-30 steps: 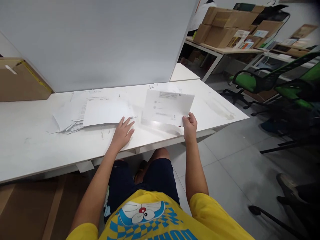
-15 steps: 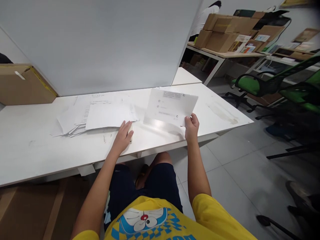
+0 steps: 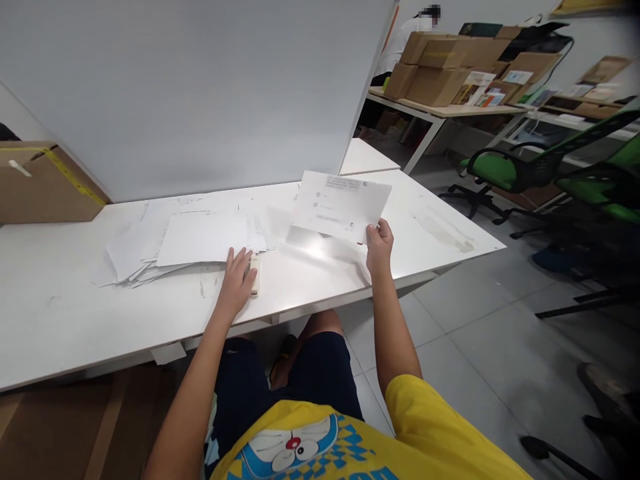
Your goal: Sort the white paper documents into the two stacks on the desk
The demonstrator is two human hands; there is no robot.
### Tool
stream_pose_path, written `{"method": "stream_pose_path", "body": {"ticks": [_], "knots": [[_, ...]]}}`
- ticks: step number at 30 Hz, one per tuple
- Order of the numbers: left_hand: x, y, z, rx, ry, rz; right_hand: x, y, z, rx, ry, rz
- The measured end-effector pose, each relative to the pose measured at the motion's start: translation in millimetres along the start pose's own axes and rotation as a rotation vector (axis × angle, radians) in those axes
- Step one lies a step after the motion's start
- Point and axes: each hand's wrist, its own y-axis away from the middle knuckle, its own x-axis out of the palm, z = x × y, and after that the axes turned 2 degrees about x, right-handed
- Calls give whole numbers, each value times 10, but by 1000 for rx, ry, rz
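One printed sheet (image 3: 340, 208) is held above the white tabletop (image 3: 310, 283), its near corner clamped between the right hand's (image 3: 380, 247) fingers. The left hand (image 3: 237, 283), fingers slightly apart, meets a loose paper stack (image 3: 203, 237).

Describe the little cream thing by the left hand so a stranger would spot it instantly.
Start at the white desk, then find the left hand at the front edge of the paper pile. By its thumb lies a narrow, oblong, cream-coloured block. Its thickness and yellowish tint set it apart from that pile's thin white paper.
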Motion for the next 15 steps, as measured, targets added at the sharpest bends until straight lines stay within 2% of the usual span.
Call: {"method": "stream_pose_path", "body": {"ticks": [5,7,11,13,15], "knots": [[29,-21,67,11,-10,-22,-3,-136,-75,48,15,-5],[34,-25,80,12,-11,-27,8,-218,-135,83,37,-46],[27,-15,67,-2,-12,-16,70,-394,-254,277,119,-183],[18,-6,49,-5,-16,-14,76,-423,-293,342,219,-147],[14,0,36,-3,-26,-12,41,-382,-311,302,316,-71]]}}
